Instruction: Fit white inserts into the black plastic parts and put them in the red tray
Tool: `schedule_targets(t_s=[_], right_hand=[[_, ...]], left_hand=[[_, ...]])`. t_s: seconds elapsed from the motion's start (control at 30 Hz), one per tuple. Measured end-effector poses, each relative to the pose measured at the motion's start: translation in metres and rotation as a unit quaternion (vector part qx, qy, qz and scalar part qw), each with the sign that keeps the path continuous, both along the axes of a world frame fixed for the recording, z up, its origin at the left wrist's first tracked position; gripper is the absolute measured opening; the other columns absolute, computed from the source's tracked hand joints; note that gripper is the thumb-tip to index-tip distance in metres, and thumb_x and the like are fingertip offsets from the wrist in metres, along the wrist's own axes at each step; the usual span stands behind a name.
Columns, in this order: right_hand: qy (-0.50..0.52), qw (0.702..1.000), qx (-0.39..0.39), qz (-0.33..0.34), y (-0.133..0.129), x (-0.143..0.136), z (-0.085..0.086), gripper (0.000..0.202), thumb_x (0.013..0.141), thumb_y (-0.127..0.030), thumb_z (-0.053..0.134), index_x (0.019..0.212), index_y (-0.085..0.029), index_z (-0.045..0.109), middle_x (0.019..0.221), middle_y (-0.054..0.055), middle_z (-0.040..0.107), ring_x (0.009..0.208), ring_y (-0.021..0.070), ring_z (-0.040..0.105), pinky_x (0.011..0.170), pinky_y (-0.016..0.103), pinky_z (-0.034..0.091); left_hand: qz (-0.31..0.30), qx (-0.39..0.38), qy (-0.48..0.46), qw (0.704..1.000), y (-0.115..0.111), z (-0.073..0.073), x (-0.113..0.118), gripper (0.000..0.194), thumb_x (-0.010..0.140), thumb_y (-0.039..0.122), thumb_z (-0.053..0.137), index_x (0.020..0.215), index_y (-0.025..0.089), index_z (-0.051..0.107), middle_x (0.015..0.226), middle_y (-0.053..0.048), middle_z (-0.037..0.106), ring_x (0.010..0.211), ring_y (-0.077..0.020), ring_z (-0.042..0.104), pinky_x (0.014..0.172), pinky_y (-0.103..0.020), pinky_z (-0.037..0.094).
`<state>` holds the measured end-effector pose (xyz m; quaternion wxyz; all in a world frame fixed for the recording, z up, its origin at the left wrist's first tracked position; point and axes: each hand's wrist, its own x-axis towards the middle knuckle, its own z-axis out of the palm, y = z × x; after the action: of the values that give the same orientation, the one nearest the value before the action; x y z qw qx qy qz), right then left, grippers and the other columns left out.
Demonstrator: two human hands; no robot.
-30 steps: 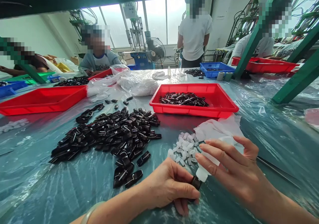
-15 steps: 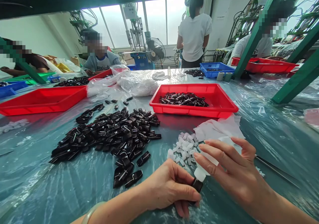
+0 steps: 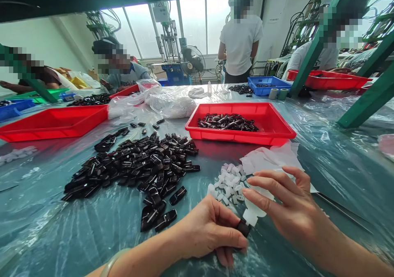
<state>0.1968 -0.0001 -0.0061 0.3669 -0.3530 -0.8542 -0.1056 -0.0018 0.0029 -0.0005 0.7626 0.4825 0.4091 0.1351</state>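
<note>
My left hand [image 3: 212, 230] pinches a small black part [image 3: 244, 227] between thumb and fingers. My right hand [image 3: 286, 203] holds a translucent white bottle [image 3: 260, 205], its nozzle end tilted down against the black part. Just beyond my left hand lies a heap of small white pieces [image 3: 229, 181], beside a white cloth [image 3: 271, 158]. To the left spreads a large pile of glossy black parts [image 3: 132, 162].
A red tray [image 3: 241, 135] with black parts stands behind the white pieces; another red tray [image 3: 52, 123] is at left. Tweezers [image 3: 343, 211] lie right of my right hand. Green posts [image 3: 366, 98] rise at right. People sit and stand beyond.
My right hand and the bottle have shifted slightly, and the bottle leans lower over the black part. My left hand stays nearly in place. The seated person at back left has moved their head.
</note>
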Motion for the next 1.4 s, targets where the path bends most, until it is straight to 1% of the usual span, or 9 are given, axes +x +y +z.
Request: schedule_targets(t_s=[0.2,0.47,0.63,0.77,1.0,1.17,1.3,1.4], right_hand=[[0.004,1.0,0.004,-0.015,0.0014,-0.0039,-0.001,0.022,0.088,-0.011,0.045,0.094,-0.024,0.061,0.097,0.003,0.064,0.101,0.0184,0.053,0.094,0.045,0.023],[0.005,1.0,-0.011,0.011,0.0008,-0.0018,0.0055,0.022,0.087,-0.011,0.045,0.093,-0.024,0.061,0.096,0.002,0.064,0.099,0.0176,0.054,0.095,0.043,0.023],[-0.001,1.0,-0.013,0.022,0.0012,0.0003,0.0046,0.019,0.087,-0.012,0.045,0.093,-0.022,0.061,0.097,0.003,0.064,0.101,0.018,0.053,0.095,0.043,0.023],[-0.002,1.0,-0.012,0.022,0.001,0.0024,0.0025,0.018,0.086,-0.012,0.048,0.093,-0.023,0.061,0.098,0.002,0.064,0.102,0.0177,0.052,0.096,0.044,0.022],[0.006,1.0,0.0,-0.009,-0.0007,-0.0008,0.001,0.021,0.087,-0.013,0.045,0.095,-0.024,0.061,0.098,0.003,0.064,0.102,0.0187,0.053,0.095,0.045,0.022],[0.014,1.0,0.008,-0.002,-0.0023,-0.0034,0.006,0.022,0.086,-0.009,0.045,0.093,-0.022,0.062,0.094,0.004,0.065,0.099,0.0188,0.054,0.093,0.044,0.024],[0.008,1.0,0.001,0.015,-0.0009,-0.0007,0.0075,0.022,0.089,-0.013,0.042,0.094,-0.022,0.062,0.096,0.004,0.065,0.101,0.0187,0.053,0.094,0.044,0.023],[0.004,1.0,-0.001,0.011,0.0001,0.0008,0.0057,0.021,0.088,-0.014,0.044,0.093,-0.024,0.062,0.097,0.003,0.065,0.101,0.0182,0.053,0.095,0.044,0.022]], left_hand=[[-0.005,0.0,0.001,1.0,0.0011,0.0004,0.0013,0.027,0.059,0.033,0.071,0.062,0.008,0.064,0.044,0.002,0.054,0.036,-0.0065,0.05,0.038,-0.015,0.041],[-0.01,-0.007,-0.007,1.0,0.0,-0.0027,-0.0003,0.026,0.059,0.034,0.071,0.061,0.009,0.064,0.044,0.001,0.055,0.037,-0.0072,0.05,0.039,-0.016,0.042],[-0.011,0.0,-0.002,1.0,0.0007,-0.002,-0.0012,0.028,0.06,0.035,0.071,0.064,0.008,0.066,0.044,0.002,0.055,0.037,-0.0068,0.05,0.04,-0.016,0.041],[-0.01,-0.001,-0.002,1.0,0.0011,-0.0008,-0.0006,0.028,0.06,0.035,0.071,0.064,0.008,0.066,0.045,0.001,0.055,0.037,-0.0073,0.051,0.04,-0.016,0.042],[-0.003,-0.009,-0.016,1.0,0.0021,-0.0022,0.0006,0.026,0.059,0.033,0.071,0.063,0.008,0.066,0.046,0.001,0.056,0.037,-0.0073,0.052,0.038,-0.015,0.042],[-0.005,-0.009,-0.019,1.0,0.0011,-0.002,0.0006,0.025,0.059,0.033,0.071,0.061,0.008,0.065,0.044,0.001,0.056,0.036,-0.007,0.051,0.038,-0.015,0.042],[-0.002,-0.007,-0.014,1.0,0.0003,-0.0011,0.0004,0.025,0.059,0.033,0.071,0.063,0.009,0.066,0.044,0.001,0.056,0.036,-0.0069,0.051,0.038,-0.015,0.042],[-0.003,-0.009,-0.021,1.0,0.0006,-0.0015,0.0001,0.025,0.06,0.032,0.071,0.064,0.009,0.067,0.047,0.001,0.057,0.037,-0.0072,0.052,0.038,-0.015,0.043]])
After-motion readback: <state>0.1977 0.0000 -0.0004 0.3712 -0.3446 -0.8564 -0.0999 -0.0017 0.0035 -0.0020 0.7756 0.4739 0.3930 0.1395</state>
